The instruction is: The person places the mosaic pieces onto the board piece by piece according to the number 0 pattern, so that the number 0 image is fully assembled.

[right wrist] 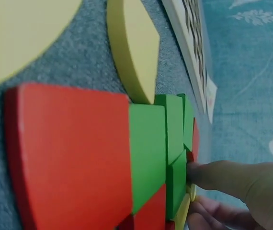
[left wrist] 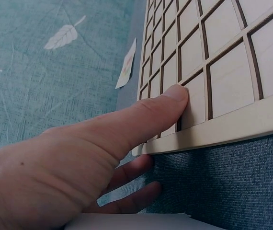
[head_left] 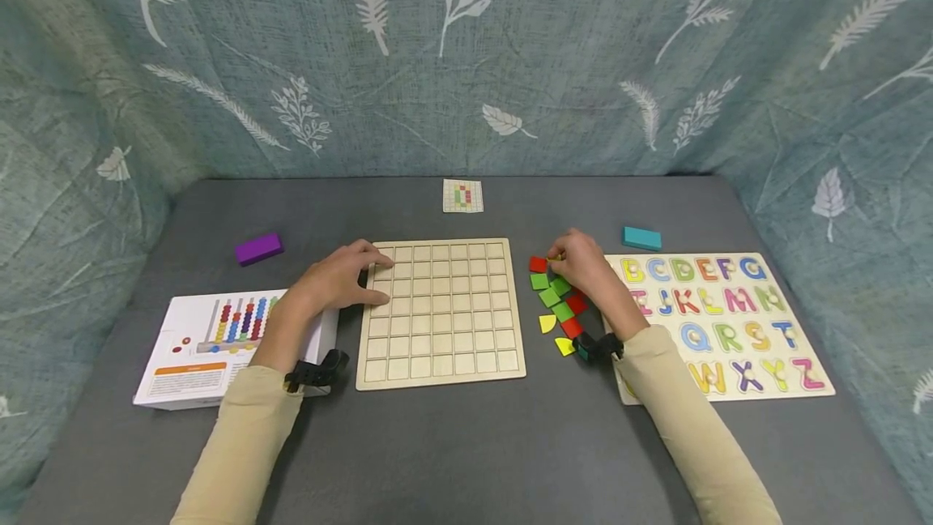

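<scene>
A wooden grid board [head_left: 441, 314] lies flat in the middle of the table. At its left edge my left hand [head_left: 335, 278] rests, fingers spread; in the left wrist view the thumb [left wrist: 146, 115] lies over the rim onto a corner square. To the board's right is a cluster of red tiles [right wrist: 74, 153], green tiles [head_left: 549, 298] and yellow rounded-edge tiles [head_left: 547, 323]. My right hand [head_left: 583, 262] is at the cluster's far end, thumb and finger pinching a small yellow tile [right wrist: 192, 192], mostly hidden by the fingertips.
A small pattern card [head_left: 462, 196] lies beyond the board. On the right is an alphabet puzzle board [head_left: 729, 326], partly under the right arm, with a teal block [head_left: 641, 238] behind it. A white box [head_left: 197, 347] and a purple block [head_left: 258, 249] are on the left.
</scene>
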Action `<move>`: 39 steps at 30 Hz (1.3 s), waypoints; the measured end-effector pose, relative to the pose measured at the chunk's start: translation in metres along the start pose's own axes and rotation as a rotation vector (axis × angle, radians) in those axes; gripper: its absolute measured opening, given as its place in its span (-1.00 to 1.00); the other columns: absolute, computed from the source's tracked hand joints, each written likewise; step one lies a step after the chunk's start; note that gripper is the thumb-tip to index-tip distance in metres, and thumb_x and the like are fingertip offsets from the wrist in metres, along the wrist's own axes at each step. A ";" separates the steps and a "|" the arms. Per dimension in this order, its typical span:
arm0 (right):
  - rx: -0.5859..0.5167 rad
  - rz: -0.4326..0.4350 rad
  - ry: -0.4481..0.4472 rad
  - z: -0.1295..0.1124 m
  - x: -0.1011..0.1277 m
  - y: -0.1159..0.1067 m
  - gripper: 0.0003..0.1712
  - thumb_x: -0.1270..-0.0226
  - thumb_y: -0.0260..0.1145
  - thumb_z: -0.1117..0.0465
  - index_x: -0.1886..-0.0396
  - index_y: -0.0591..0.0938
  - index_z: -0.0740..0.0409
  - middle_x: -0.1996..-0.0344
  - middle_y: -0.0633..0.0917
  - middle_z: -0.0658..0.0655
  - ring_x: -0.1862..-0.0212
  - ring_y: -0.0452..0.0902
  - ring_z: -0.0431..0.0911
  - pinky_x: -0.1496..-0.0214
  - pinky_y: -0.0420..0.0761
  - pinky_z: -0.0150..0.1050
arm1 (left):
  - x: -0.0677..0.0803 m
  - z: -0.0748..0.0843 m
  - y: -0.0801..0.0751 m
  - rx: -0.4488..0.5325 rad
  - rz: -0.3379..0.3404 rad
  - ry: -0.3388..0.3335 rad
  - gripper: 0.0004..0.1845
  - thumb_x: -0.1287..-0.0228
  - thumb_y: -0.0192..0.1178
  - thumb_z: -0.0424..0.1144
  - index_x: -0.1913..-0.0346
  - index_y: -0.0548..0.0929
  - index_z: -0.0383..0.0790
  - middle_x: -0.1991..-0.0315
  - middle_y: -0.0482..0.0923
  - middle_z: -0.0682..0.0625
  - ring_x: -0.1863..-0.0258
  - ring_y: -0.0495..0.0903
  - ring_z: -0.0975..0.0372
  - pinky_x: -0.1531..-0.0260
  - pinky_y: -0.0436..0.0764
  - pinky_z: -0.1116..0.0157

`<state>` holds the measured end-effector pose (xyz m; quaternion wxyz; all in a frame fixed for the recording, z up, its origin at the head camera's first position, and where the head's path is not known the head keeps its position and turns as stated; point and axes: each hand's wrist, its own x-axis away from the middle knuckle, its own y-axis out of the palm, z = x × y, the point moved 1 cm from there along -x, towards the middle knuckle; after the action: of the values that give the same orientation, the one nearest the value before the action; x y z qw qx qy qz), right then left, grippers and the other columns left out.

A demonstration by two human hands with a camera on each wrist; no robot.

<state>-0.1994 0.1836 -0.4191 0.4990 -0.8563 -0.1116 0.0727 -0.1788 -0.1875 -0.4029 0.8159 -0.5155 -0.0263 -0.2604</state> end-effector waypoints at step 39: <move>-0.645 -0.216 -0.163 -0.084 -0.044 0.035 -0.62 -0.35 0.28 0.28 -0.12 0.60 0.32 -0.13 0.55 0.22 -0.13 0.52 0.07 -0.13 0.57 -0.11 | 0.001 -0.004 -0.001 0.016 0.004 0.011 -0.38 -0.18 0.37 -0.06 -0.31 0.49 -0.07 -0.27 0.33 -0.09 -0.29 0.33 -0.05 -0.15 0.41 -0.17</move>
<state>-0.2182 0.0853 -0.4076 0.1971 -0.9445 -0.2584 0.0486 -0.1797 -0.1913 -0.4032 0.8206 -0.5077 -0.0228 -0.2614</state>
